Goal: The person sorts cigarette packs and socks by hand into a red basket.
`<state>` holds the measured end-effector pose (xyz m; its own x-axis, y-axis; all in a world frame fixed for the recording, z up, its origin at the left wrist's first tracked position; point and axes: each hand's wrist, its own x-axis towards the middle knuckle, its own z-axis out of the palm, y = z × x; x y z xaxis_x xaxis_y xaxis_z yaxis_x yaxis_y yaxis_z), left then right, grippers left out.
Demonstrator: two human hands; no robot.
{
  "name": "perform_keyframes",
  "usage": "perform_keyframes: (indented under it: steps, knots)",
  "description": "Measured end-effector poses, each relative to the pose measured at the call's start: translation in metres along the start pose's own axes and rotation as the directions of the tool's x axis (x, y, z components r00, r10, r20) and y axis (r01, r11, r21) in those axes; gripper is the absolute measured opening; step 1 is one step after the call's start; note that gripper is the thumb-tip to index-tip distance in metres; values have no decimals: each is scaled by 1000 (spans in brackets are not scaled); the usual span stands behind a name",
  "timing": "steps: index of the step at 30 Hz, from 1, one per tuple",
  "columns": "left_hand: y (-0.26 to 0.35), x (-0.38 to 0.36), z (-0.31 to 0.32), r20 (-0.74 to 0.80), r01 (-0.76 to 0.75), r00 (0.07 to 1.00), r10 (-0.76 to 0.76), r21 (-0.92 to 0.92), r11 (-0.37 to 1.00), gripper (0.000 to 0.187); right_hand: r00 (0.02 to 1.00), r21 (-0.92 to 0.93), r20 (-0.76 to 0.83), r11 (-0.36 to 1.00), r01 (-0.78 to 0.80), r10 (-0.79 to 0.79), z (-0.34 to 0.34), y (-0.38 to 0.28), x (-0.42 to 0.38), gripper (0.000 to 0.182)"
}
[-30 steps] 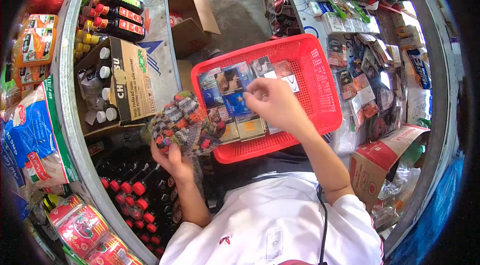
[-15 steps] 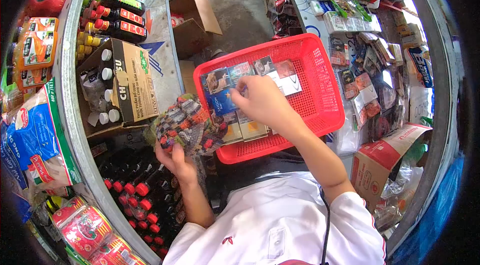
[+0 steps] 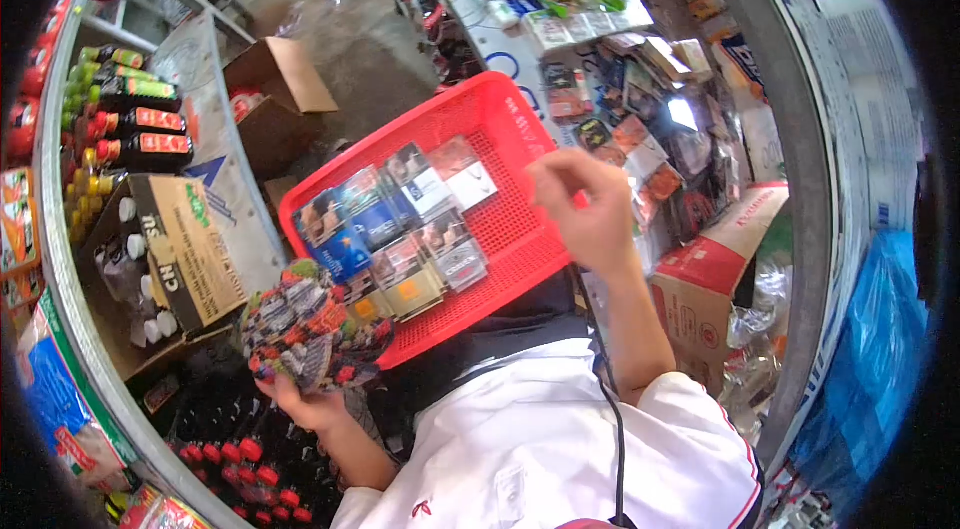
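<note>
My left hand (image 3: 305, 404) grips a multicoloured knitted cloth, perhaps a hat (image 3: 310, 329), from below. The cloth bunches up over the near left corner of a red plastic basket (image 3: 525, 279). Inside the basket lie several cigarette packs in rows, among them a blue pack (image 3: 340, 254), a white-fronted pack (image 3: 465, 174) and a pale pack with a yellow patch (image 3: 410, 291). Over the basket's right rim hovers my right hand (image 3: 590, 209), slightly blurred. Its fingers are bent, with a gap by the thumb, and no object shows in them.
At left stand a carton of white-capped bottles (image 3: 190, 249), dark sauce bottles (image 3: 145, 149) and red-capped bottles (image 3: 235, 474). An open cardboard box (image 3: 290, 89) sits beyond the basket. More packs (image 3: 650, 154) and a red-and-brown carton (image 3: 705, 274) are at right, beside a metal post (image 3: 790, 229).
My right hand has lifted off the packs and moved right, over the basket's edge. The camera view has turned to the right. The left hand still holds the knitted cloth.
</note>
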<state>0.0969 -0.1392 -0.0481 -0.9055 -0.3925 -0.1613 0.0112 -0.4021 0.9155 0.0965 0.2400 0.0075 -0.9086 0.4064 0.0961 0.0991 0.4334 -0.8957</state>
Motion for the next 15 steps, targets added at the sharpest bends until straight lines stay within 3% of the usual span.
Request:
perform_keyframes:
  steps: [1,2,3,6,7,8,9,10,11,12,14,15]
  knots:
    - [-5,2,-1,10,12,1000,-12,-4,1000,62,995,-93,-97,995,-29,20,-16,9,2,12]
    - [-10,3,-4,174,-230,967,187,270,935,58,981,-181,-191,981,-64,29,-34,19,7,15]
    - [-14,3,-7,379,-477,869,317,473,741,54,957,-278,-272,945,-174,97,-55,33,9,18]
    - [-21,9,-13,449,-585,804,390,478,655,53,837,-425,-484,768,-478,253,-110,72,9,27]
    - [-21,9,-11,449,-584,804,389,479,655,53,837,-425,-484,768,-479,254,-125,93,6,27]
    - [-21,9,-10,357,-466,858,370,237,852,59,862,-491,-452,743,-455,229,-137,119,2,30]
    - [-21,9,-9,276,-318,907,318,-46,947,73,886,-554,-417,715,-426,204,-137,119,4,33]
    - [-20,11,-11,275,-320,907,320,-44,946,73,887,-553,-414,717,-424,204,-130,122,6,33]
    - [-17,15,-13,476,-657,724,500,253,710,71,876,-525,-363,707,-474,318,-117,125,8,35]
    - [-16,18,-15,706,-872,490,511,403,279,69,850,-499,-307,689,-526,427,-105,122,10,37]
    - [-16,19,-15,696,-872,488,526,368,322,69,960,-654,-170,704,-277,221,-89,145,9,42]
    - [-15,18,-12,685,-870,489,541,333,364,68,940,-681,-218,648,-340,264,-78,147,10,46]
